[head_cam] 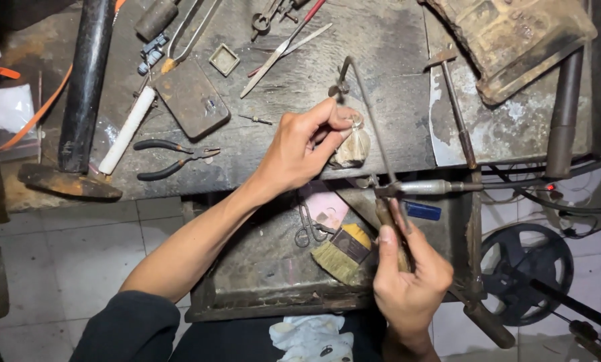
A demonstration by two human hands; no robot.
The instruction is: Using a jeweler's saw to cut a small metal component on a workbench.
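I see my left hand (308,144) near the middle of the frame, its fingers pinched narrow around a small ring (356,123) of pale metal, pressing it down on a worn wooden bench peg (351,149) that juts from the front edge of the dark workbench (381,40). The ring is tiny, thin and bright against the peg's scuffed tan surface; I cannot tell any finer detail of it. My right hand (408,275), lower and right of centre, is closed around the wooden handle of a jeweller's saw (374,134), whose slim metal frame rises up the picture and curves over just above the ring, the blade running close beside my left fingertips. Below the bench, in the centre of the frame, an open drawer tray (260,268) holds a yellow-bristled brush (341,253) and small scissors (307,228). In the upper left of the frame lie black-handled pliers (173,157), a flat dark slab (192,97) and a white rod (129,129). A small hammer (456,100) lies at upper right, and a spoked wheel (525,271) shows at lower right.
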